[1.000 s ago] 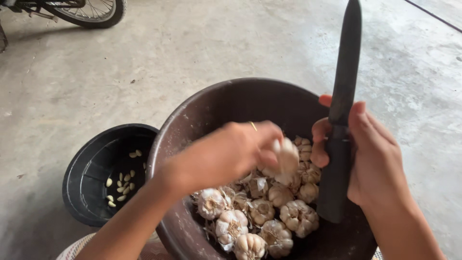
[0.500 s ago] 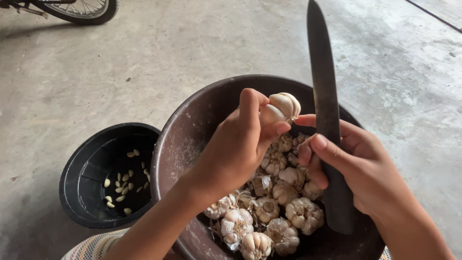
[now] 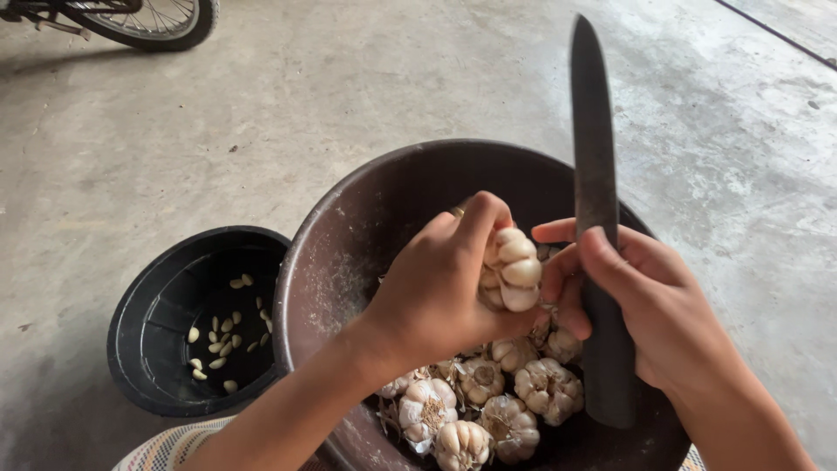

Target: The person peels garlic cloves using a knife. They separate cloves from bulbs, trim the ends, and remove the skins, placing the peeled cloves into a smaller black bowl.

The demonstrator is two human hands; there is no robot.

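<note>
My left hand (image 3: 445, 283) grips a whole garlic bulb (image 3: 513, 269) above a large brown bowl (image 3: 349, 227). Several more garlic bulbs (image 3: 488, 397) lie heaped in the bottom of that bowl. My right hand (image 3: 649, 301) holds a dark knife (image 3: 595, 174) by its handle, blade pointing up and away, right beside the held bulb. The right thumb and fingertips sit close to the bulb.
A smaller black bowl (image 3: 153, 305) stands on the left with several loose garlic cloves (image 3: 222, 336) inside. Everything rests on a grey concrete floor (image 3: 349, 96). A bicycle wheel (image 3: 148, 22) shows at the top left. A striped cloth edge (image 3: 166, 449) lies at the bottom.
My left hand lifted a bulb out of the heap, raised it, then lowered it and turned it beside the knife. My right hand kept the knife upright, shifting slightly left.
</note>
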